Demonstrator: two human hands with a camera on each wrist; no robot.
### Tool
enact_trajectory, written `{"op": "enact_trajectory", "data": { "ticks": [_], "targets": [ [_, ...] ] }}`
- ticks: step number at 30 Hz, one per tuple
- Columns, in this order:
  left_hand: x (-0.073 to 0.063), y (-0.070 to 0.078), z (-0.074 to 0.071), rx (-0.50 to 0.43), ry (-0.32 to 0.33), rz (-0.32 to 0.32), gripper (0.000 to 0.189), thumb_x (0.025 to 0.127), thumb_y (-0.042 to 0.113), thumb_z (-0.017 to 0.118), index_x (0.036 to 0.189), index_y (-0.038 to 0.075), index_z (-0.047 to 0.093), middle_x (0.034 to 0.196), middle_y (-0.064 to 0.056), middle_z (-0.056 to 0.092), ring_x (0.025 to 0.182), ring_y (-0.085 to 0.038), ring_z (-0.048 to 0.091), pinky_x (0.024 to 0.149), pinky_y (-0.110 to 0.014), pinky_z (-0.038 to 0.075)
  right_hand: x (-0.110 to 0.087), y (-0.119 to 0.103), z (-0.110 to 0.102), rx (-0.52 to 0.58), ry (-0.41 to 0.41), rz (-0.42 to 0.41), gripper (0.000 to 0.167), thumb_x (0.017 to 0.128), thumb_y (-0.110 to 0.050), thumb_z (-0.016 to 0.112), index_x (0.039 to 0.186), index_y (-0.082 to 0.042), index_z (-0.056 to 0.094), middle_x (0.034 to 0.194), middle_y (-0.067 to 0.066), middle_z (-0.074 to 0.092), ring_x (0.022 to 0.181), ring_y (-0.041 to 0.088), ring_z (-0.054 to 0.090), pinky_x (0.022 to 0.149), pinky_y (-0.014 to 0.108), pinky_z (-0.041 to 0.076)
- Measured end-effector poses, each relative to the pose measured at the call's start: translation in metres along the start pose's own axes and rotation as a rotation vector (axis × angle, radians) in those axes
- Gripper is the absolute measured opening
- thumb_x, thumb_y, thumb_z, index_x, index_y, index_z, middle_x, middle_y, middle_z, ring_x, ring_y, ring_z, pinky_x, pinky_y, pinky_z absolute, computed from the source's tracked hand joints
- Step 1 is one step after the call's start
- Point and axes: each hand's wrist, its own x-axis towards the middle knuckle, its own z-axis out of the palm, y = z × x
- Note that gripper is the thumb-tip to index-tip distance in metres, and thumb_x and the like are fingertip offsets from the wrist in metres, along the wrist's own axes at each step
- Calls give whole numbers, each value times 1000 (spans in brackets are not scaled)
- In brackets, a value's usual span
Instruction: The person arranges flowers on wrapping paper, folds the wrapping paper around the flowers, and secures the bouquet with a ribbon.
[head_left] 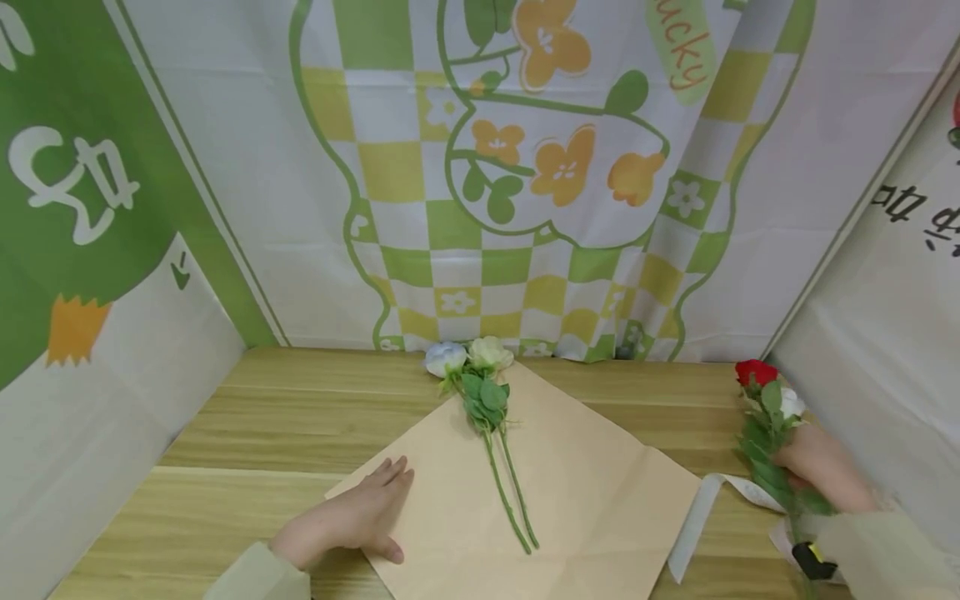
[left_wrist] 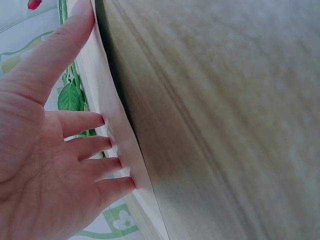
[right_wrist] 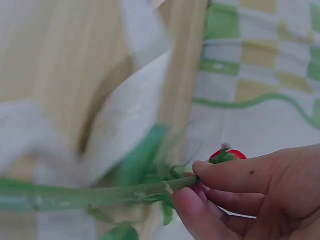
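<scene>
My left hand [head_left: 360,514] rests on the left edge of a sheet of tan wrapping paper [head_left: 600,467], fingers straight and thumb spread. In the left wrist view its fingertips touch the paper close to the edge. Two long-stemmed artificial flowers lie on the sheet: a pale blue flower [head_left: 446,359] and a cream flower [head_left: 491,354]. At the right, my right hand [right_wrist: 250,195] pinches a green flower stem [right_wrist: 115,194] between thumb and fingers. Beside that hand are a red rose [head_left: 756,372] and a white flower [head_left: 791,403]; I cannot tell which bloom the pinched stem carries.
A white ribbon [head_left: 701,521] curls over the table between the paper and my right hand. A small black and yellow object [head_left: 814,560] lies near the right wrist. Printed cloth walls [head_left: 480,275] stand behind and on both sides of the wooden table [head_left: 300,417].
</scene>
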Motion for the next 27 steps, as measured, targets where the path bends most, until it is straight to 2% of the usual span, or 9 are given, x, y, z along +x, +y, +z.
{"op": "enact_trajectory", "data": {
  "ticks": [2,4,7,10,14,20,27],
  "targets": [
    [0,1,0,1,0,2,108,56,40,79,136,-12,28,143,-32,15,130,-50,12,101,-58,22,0,-12,-2,2,-4,-32,29,75,-4,53,47,-8,44,39,-3,41,39,13,42,44,27,36],
    [-1,1,-1,7,0,9,107,57,40,79,135,-12,28,143,-32,15,130,-50,12,101,-58,22,1,-24,-6,24,-16,-34,29,79,-4,51,50,-5,47,42,-3,43,42,13,44,47,27,37],
    [-1,2,-1,17,0,14,107,57,40,79,135,-13,28,143,-33,15,130,-51,13,101,-58,22,5,-44,-16,24,-32,7,25,84,-9,51,65,6,56,49,-3,50,49,13,51,54,30,41],
    [-1,1,-1,24,1,18,108,57,41,78,135,-13,27,142,-34,15,130,-51,13,101,-57,22,11,-61,-21,1,-10,10,27,85,-16,53,85,9,63,55,-3,58,55,13,58,60,32,44],
    [-1,1,-1,29,8,21,108,57,41,79,135,-14,28,142,-34,15,129,-51,14,101,-58,23,14,-83,-18,-27,49,-29,28,85,-20,56,84,5,67,55,-3,62,55,12,60,61,34,45],
    [-1,0,0,21,3,17,109,57,41,79,135,-13,27,143,-34,14,130,-50,13,101,-57,22,16,-119,-6,68,91,-68,34,84,-19,57,95,12,65,62,7,67,58,17,65,75,48,48],
    [-1,0,-1,29,6,22,108,57,40,80,135,-14,27,142,-35,15,129,-51,14,101,-58,23,17,-159,7,152,133,-127,33,85,-18,59,97,12,65,65,11,67,57,16,65,65,37,52]
  ]
}}
